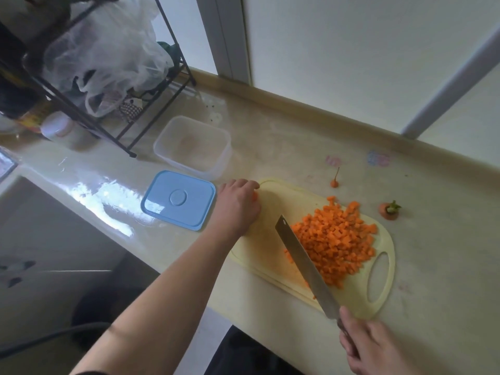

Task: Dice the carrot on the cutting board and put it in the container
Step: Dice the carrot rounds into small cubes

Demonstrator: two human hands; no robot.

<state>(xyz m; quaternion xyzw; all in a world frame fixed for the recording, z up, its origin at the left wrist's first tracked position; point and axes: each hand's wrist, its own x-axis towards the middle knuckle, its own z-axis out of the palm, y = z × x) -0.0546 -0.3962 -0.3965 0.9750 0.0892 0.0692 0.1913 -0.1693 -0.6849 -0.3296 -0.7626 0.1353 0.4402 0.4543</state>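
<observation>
The carrot (335,244) is lying fully diced in a heap on the board (270,201), just right of the knife (305,263) blade. The right hand (376,347) is gripping the knife handle. The left hand (238,204) is curling its fingers over the board's far-left corner, perhaps pinching a stray cube. The container (193,146) is waiting beyond those fingers, nothing orange showing inside, its lid (178,200) beside them. Dicing looks done; transfer remains.

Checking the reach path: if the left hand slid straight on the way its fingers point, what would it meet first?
Probably the open container. The left hand at the cutting board's corner points up-left toward it, passing right of the blue lid; depth is uncertain.
</observation>
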